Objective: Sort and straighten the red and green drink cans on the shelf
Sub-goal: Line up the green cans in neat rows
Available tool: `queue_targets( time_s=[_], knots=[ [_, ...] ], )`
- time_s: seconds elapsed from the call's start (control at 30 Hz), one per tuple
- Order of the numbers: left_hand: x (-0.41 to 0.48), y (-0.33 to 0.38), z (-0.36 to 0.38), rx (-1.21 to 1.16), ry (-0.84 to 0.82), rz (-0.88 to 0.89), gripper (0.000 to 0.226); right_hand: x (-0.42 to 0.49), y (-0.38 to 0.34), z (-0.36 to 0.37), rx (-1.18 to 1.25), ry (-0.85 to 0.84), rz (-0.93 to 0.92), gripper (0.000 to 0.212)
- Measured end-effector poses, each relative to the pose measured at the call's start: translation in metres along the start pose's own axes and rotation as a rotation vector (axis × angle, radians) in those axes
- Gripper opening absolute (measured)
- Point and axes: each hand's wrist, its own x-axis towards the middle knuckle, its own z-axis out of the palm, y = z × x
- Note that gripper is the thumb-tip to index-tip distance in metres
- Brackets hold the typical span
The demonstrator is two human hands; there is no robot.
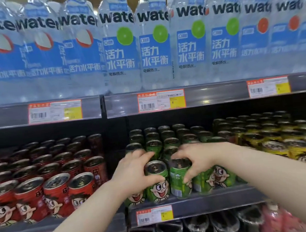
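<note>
Green drink cans (169, 142) handled at the front edge of the shelf (222, 200), one in each hand.
Left hand (133, 172) wraps its fingers round the face-out green can (158, 186); right hand (195, 158) pinches the top of the turned green can (179, 182) just beside it. The turned can shows its barcode side, so the grip probably serves to rotate the cartoon face forward. Both stand upright, apparently touching. Red cans (58, 190) fill the left bay across a dark gap; yellow cans (301, 154) crowd the right. Green rows close behind leave little room to push back.
</note>
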Motion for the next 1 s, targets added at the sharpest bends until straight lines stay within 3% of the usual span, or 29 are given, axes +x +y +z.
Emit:
queue_targets(
  time_s=[0.13, 0.4, 0.63, 0.8, 1.0],
  knots=[
    [0.008, 0.0, 0.014, 0.184, -0.056, 0.098, 0.075, 0.0, -0.006, 0.016, 0.061, 0.111, 0.047, 0.081],
    [0.009, -0.003, 0.018, 0.183, -0.009, 0.144, 0.071, -0.001, -0.018, 0.012, 0.037, 0.135, 0.12, 0.075],
    [0.009, -0.004, 0.019, 0.175, 0.002, 0.154, 0.071, 0.0, -0.026, 0.01, -0.198, 0.178, 0.26, 0.086],
    [0.009, -0.005, 0.021, 0.165, -0.007, 0.14, 0.073, -0.006, -0.015, 0.01, 0.082, 0.099, 0.164, 0.088],
    [0.01, -0.001, 0.016, 0.135, -0.051, 0.089, 0.075, -0.002, -0.013, 0.005, -0.058, 0.126, 0.127, 0.084]
  ],
)
